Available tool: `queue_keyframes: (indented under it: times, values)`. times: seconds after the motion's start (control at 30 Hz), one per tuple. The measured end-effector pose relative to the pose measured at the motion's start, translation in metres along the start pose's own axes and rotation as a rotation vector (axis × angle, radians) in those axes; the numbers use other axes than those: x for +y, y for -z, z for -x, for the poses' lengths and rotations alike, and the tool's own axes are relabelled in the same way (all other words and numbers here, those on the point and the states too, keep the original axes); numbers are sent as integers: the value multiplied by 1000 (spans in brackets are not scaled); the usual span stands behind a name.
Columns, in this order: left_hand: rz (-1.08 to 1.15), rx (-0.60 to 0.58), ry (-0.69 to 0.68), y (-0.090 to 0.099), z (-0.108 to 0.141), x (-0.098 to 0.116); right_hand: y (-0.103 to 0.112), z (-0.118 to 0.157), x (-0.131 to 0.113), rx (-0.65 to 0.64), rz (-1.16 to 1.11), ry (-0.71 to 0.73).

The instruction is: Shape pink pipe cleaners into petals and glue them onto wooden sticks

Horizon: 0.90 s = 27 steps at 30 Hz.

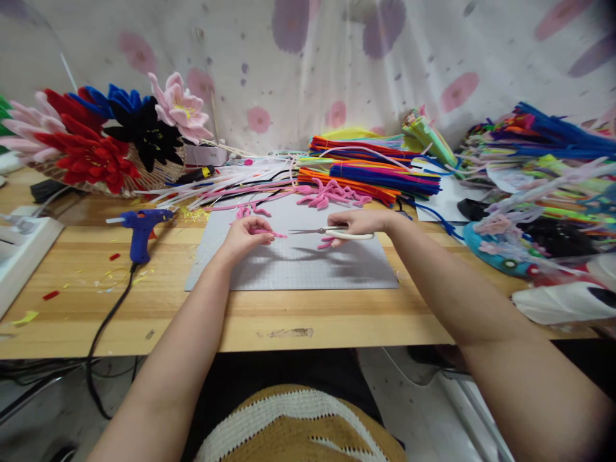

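A: What is closest to us?
B: A brown and white knitted top (289, 431), at the bottom middle of the frame. Next comes the wooden worktop (356, 321).

A: What is on it?
B: A flat grey mat (308, 279) lies in the middle. Both hands are over it.

A: What does the left hand (249, 237) have?
B: Its grip is closed on a pink fuzzy piece (276, 235), just left of the middle of the frame. One end pokes out to the right.

A: And the right hand (353, 224)?
B: Its grip is closed around the scissors (333, 231), by the white handles. The thin blades point left, very near the pink fuzzy piece. I can't tell if they touch it.

A: What's that blue thing on the left of the frame?
B: A glue gun (139, 234), with a black cord (90, 360) hanging over the front edge.

A: And farther back?
B: A pink curly pile (332, 194) sits behind the mat, then bright bundles of fuzzy sticks (385, 179). Big fuzzy flowers (103, 160) are at the upper left. Last is a white curtain (308, 83) with pink and purple spots, across the top.
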<state>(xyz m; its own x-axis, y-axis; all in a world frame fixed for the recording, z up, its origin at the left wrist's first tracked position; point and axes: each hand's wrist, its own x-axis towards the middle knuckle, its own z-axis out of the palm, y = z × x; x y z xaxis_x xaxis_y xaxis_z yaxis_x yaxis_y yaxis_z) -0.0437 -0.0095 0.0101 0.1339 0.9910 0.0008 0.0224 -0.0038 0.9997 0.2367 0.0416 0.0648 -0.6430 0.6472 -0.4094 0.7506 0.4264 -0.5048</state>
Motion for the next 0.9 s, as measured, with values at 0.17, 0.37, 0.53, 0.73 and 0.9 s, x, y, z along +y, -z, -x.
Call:
queue_keyframes:
  times: [0.17,0.37,0.53,0.73,0.9]
  values:
    - [6,-20,49,1,-1,-2,-6,15,36,257,42,-162]
    - [-1,69,98,-5,-1,-3,-22,22,64,434,231,-400]
    - [-65,150,147,-11,-3,-9,-17,16,49,425,403,-587]
    - [-103,106,112,-13,-4,-14,-23,-13,-12,621,247,-371]
    - [-76,29,129,-11,-2,-10,-51,-53,-55,290,-153,97]
